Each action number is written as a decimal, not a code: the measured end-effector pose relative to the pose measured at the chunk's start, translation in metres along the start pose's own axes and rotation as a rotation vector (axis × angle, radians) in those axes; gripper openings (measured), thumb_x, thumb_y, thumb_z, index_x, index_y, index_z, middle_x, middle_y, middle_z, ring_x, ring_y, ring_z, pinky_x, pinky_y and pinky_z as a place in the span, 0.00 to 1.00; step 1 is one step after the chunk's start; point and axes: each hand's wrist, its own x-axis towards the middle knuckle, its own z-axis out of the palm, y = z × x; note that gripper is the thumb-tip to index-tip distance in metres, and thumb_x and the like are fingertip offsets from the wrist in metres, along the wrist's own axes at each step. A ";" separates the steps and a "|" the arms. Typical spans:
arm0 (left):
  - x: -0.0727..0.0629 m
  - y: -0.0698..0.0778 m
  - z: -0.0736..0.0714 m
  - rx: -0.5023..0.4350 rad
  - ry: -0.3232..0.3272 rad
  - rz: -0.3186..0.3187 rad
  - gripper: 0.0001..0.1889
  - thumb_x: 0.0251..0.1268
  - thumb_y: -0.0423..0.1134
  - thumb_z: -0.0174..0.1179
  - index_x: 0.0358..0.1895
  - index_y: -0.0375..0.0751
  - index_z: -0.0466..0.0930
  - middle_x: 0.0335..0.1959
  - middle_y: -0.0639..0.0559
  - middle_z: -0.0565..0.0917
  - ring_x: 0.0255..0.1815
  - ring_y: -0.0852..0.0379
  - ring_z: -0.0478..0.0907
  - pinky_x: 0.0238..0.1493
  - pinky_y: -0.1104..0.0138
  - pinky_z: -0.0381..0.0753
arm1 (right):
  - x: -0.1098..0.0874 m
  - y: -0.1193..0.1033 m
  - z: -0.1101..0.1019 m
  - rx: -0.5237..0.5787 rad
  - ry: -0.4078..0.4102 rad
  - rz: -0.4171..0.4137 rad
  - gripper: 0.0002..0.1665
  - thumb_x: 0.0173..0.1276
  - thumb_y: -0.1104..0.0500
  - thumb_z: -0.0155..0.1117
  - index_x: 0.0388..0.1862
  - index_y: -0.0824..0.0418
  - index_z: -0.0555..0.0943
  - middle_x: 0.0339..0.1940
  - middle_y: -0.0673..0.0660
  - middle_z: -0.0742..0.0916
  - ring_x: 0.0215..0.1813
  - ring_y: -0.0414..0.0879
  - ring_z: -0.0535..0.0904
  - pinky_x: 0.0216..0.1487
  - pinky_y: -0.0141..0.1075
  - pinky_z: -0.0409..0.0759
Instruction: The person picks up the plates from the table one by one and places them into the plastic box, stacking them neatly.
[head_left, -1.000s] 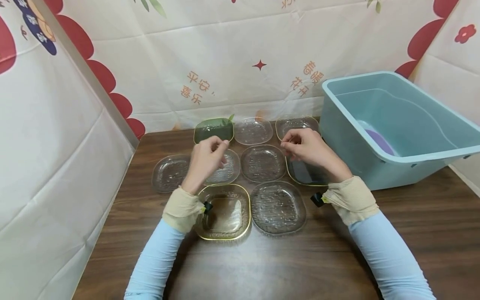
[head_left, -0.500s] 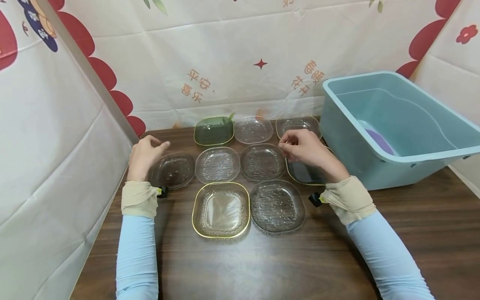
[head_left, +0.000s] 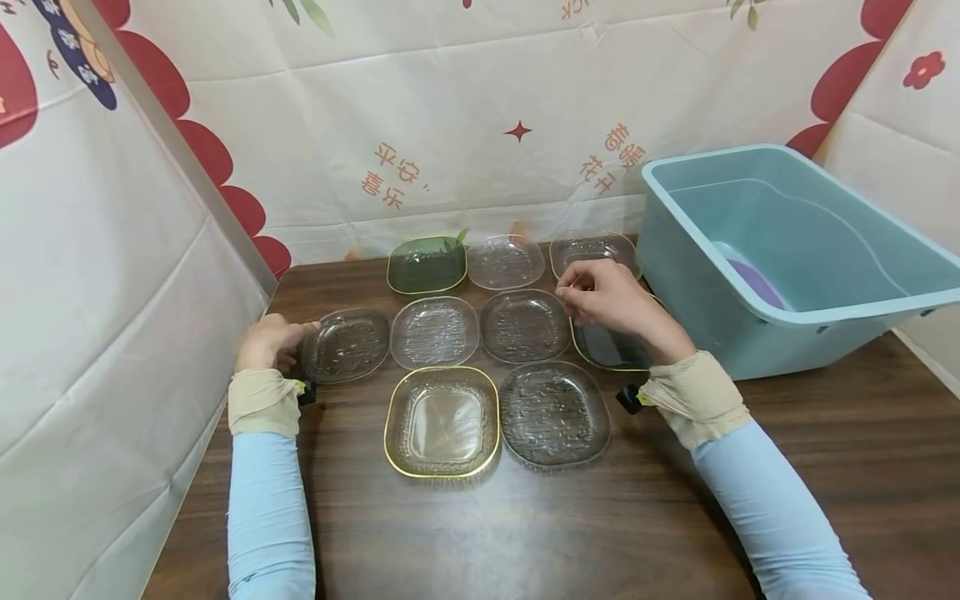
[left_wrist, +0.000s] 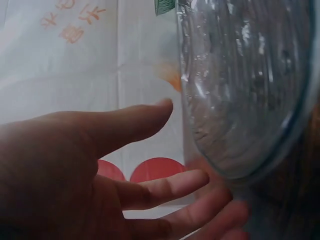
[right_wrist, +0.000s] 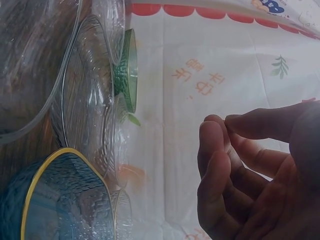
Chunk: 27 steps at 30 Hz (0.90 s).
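Observation:
In the head view my left hand (head_left: 268, 340) is low at the left edge of a clear, ribbed plate (head_left: 347, 346). The left wrist view shows its thumb and fingers spread beside the rim of this plate (left_wrist: 240, 95), holding nothing; whether a fingertip touches it I cannot tell. My right hand (head_left: 611, 296) hovers above a dark blue, gold-rimmed dish (head_left: 611, 344), partly hiding it. Its fingers are loosely curled, thumb tip against the forefinger, with nothing visible between them in the right wrist view, where the blue dish (right_wrist: 70, 200) stands apart from the hand (right_wrist: 250, 170).
Clear plates (head_left: 435, 333) lie in rows on the wooden table (head_left: 465, 542). A yellowish gold-rimmed dish (head_left: 442, 422) and a larger clear plate (head_left: 555, 414) are in front. A green dish (head_left: 427, 265) is at the back. The light-blue bin (head_left: 720, 325) stands right, near a cloth backdrop (head_left: 450, 108).
My left hand has moved left from over the middle-row plates, then down beside the leftmost plate, its fingers spreading. The right hand has stayed nearly in place.

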 end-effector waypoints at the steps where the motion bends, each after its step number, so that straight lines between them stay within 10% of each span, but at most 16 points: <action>1: 0.002 -0.002 0.001 -0.033 -0.022 0.002 0.29 0.75 0.57 0.55 0.39 0.26 0.77 0.29 0.38 0.83 0.25 0.52 0.84 0.26 0.65 0.86 | 0.000 0.000 0.000 0.000 -0.003 0.004 0.08 0.78 0.57 0.61 0.40 0.58 0.84 0.24 0.58 0.88 0.24 0.59 0.82 0.23 0.37 0.76; 16: 0.015 -0.008 0.010 -0.184 -0.121 0.039 0.10 0.78 0.31 0.48 0.42 0.25 0.75 0.24 0.47 0.81 0.22 0.60 0.79 0.27 0.68 0.86 | 0.003 0.003 0.003 0.011 -0.025 0.014 0.09 0.80 0.57 0.59 0.42 0.59 0.85 0.27 0.58 0.89 0.27 0.58 0.86 0.24 0.37 0.81; 27: 0.014 -0.005 0.012 0.024 0.102 0.070 0.13 0.77 0.36 0.42 0.51 0.32 0.74 0.32 0.44 0.91 0.22 0.60 0.84 0.30 0.67 0.81 | 0.003 0.001 0.004 0.017 -0.041 0.021 0.10 0.80 0.57 0.59 0.43 0.60 0.84 0.27 0.57 0.90 0.27 0.57 0.86 0.23 0.36 0.81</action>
